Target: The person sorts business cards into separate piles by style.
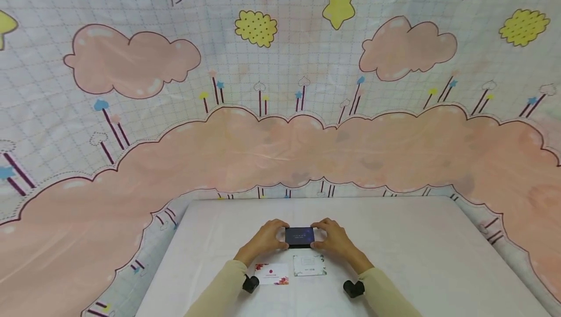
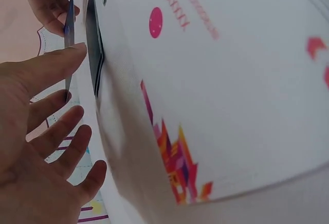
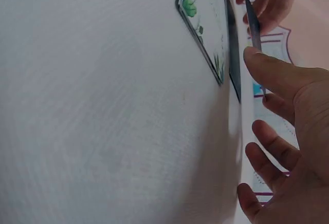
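Note:
Both hands hold a dark blue business card (image 1: 300,235) by its two short sides, just above the table. My left hand (image 1: 265,240) pinches the left side between thumb and index finger, its other fingers spread in the left wrist view. On the opposite side my right hand (image 1: 335,242) pinches the card the same way. Seen edge-on in the left wrist view, the card (image 2: 70,29) is thin and off the surface. Below it another dark card (image 2: 94,49) lies on the table, mostly covered in the head view.
Nearer the body, a white card with red and orange leaf print (image 1: 271,274) lies beside a white card with green leaves (image 1: 309,265). They rest on a white-covered table (image 1: 394,239). A patterned cloth (image 1: 280,151) hangs behind. Black wrist cameras (image 1: 251,283) sit on both sleeves.

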`<action>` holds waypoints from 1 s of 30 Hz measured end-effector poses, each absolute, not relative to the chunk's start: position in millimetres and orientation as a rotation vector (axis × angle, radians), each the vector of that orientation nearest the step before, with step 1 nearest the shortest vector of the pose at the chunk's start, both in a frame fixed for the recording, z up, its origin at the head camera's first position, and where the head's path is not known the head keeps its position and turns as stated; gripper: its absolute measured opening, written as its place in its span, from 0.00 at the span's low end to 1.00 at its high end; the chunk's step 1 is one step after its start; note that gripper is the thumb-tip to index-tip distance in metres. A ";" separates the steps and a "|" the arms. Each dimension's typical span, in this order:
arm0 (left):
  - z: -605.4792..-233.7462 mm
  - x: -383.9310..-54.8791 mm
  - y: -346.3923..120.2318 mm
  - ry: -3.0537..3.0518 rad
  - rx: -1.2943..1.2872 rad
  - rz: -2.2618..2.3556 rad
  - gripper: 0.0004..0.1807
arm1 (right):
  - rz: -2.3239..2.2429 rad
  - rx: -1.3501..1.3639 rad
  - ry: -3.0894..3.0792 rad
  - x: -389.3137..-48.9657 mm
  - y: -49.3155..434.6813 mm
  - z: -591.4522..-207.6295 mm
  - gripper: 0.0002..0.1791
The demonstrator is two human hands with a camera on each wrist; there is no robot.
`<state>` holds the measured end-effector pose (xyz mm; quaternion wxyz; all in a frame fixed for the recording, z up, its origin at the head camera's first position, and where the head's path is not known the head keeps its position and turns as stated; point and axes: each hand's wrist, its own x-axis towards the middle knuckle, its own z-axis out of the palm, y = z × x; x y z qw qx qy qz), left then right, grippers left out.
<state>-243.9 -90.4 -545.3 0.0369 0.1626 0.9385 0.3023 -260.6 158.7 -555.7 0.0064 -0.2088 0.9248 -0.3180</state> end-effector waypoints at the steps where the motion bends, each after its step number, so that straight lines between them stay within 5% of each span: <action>1: -546.1 -244.7 -89.8 2.890 0.511 0.910 0.30 | -0.966 -0.642 2.901 -261.1 158.7 -556.6 0.29; 30: -546.3 -248.4 -82.0 2.925 0.473 0.717 0.29 | -0.791 -0.681 2.947 -271.0 162.4 -558.4 0.28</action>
